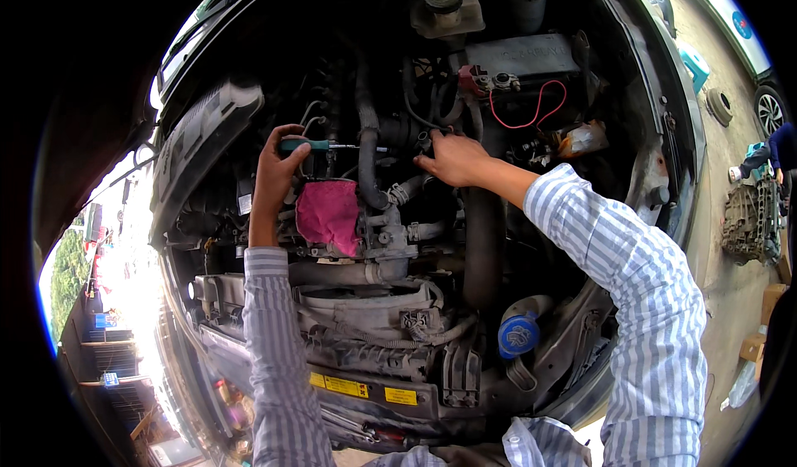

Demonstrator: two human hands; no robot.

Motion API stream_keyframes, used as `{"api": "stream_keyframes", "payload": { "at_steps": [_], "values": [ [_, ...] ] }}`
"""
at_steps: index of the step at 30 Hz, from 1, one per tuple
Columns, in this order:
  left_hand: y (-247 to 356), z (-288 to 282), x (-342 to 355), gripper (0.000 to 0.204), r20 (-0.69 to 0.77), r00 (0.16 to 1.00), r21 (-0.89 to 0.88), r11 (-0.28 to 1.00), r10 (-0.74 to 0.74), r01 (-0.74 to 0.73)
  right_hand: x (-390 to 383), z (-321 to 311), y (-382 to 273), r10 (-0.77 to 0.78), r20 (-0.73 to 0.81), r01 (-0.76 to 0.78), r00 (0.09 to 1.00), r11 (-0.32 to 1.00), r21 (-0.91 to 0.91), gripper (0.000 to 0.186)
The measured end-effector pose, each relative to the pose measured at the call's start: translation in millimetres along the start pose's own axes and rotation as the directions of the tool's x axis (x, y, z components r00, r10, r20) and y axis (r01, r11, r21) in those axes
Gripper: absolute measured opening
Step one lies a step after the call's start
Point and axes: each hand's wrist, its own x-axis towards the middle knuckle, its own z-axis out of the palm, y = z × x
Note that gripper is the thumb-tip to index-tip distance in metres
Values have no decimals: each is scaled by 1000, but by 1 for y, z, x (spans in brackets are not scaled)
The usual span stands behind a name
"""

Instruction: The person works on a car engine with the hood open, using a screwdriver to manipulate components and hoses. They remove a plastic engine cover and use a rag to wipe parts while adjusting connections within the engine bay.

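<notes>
My left hand (278,164) is closed around the green handle of a screwdriver (309,145), whose metal shaft points right, across a dark radiator hose (368,151). To the right of its tip, my right hand (457,158) reaches into the engine bay with thumb and fingers curled at a small dark part. What those fingers grip is partly hidden. Just below the screwdriver, a pink cloth (328,216) lies over the engine beside a grey metal housing (388,239) with hose joints.
A battery (523,56) with a red terminal cover and a loose red wire (531,122) is at the upper right. A blue cap (519,336) sits at the lower right. Tools (365,428) lie along the front edge. Outside, a removed engine part (747,222) rests on the floor near another person.
</notes>
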Motion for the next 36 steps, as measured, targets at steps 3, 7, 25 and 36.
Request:
{"api": "stream_keyframes", "payload": {
  "at_steps": [3, 7, 25, 36],
  "values": [
    [4, 4, 7, 34, -114, 988, 190, 973, -107, 128, -1, 0, -1, -16, -19, 16, 1000, 1000, 0, 69],
    [9, 5, 7, 41, -95, 970, 248, 938, -223, 240, 1, -1, -1, 25, 32, -25, 999, 999, 26, 69],
    [16, 3, 8, 30, -48, 992, 118, 985, -120, 125, 2, -3, 0, -25, 8, 25, 1000, 1000, -12, 68],
    [9, 5, 2, 31, -121, 984, 10, 991, -131, 133, 1, -6, -1, -6, 36, 7, 999, 1000, -25, 64]
  ]
}}
